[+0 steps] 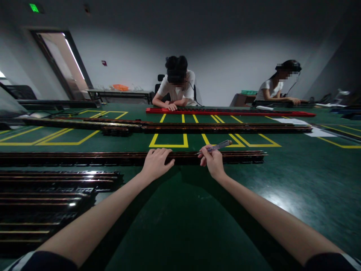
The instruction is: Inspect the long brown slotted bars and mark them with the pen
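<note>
A long black rail with copper-coloured strips [84, 158] lies across the green table in front of me. My left hand [156, 162] rests on top of it, fingers laid over the strips and thumb apart. Farther right, my right hand [212, 161] is closed round a slim screwdriver with a clear handle [221, 146], held like a pen. The handle's end points up and right, while the thin tip points left and meets or hovers just over the rail; I cannot tell which. Part of the rail is hidden under both hands.
Several similar rails [50, 180] lie stacked at the near left. More dark rails [225, 128] cross the table beyond yellow tape outlines [169, 145]. A red rail [299, 113] lies before a person [187, 81] opposite. Another person [272, 88] sits farther right, near white papers [321, 132].
</note>
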Demonstrator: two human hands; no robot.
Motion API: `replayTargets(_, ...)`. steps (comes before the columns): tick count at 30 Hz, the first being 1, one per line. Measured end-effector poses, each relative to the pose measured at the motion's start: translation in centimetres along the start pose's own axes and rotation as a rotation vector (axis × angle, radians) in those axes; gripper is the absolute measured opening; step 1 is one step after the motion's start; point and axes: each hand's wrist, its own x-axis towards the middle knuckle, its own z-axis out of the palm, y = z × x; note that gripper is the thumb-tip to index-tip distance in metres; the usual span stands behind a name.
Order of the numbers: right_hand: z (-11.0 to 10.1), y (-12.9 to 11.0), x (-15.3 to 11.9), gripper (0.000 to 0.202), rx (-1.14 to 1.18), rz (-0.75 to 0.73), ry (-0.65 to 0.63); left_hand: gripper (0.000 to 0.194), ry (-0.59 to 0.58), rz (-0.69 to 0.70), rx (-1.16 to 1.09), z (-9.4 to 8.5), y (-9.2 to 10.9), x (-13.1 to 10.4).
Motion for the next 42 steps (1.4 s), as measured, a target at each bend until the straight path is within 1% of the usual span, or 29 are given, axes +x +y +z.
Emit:
replayTargets(9, -0.2, -0.26, 0.01, 0.041, 0.002, 0.0, -0.043, 0.042, -0.009, -0.01, 0.056, 0.2, -0.09, 0.07)
replayTargets(18, -0.14, -0.39, -0.04, 0.04, -0.018, 0.004, -0.046, 0.034, 0.0, -0.019, 0.032, -0.03, 0.19, 0.12)
replayTargets(23, -0.09, -0.28, -0.01, 0.04, -0.009, 0.003, -0.037, 0.035, 0.002, -0.013, 0.039, 0.03, 0.29, 0.12)
replayTargets(30, -0.02, -0.52, 0.03, 0.04, 0.005, -0.049, -0.111, 0.035, 0.034, -0.005, 0.013, 0.28, 0.12, -0.01)
replayTargets(42, 0.05, -0.42, -0.01, 0.042, -0.006, -0.049, -0.119, 0.041, 0.048, 0.001, 0.002, 0.2, 0.07, -0.16)
